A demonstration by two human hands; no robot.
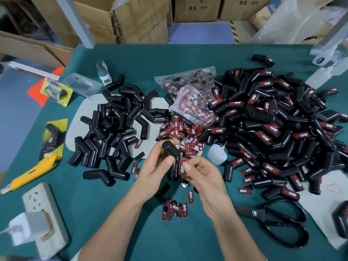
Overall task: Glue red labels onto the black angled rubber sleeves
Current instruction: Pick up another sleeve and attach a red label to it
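black rubber sleeve (171, 151) bends from upper-left to straight down, in left hand (154, 167).

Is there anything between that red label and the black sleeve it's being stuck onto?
Nothing visible. The right hand presses the red label straight against the side of the black sleeve, which the left hand grips. Whether glue sits underneath cannot be seen.
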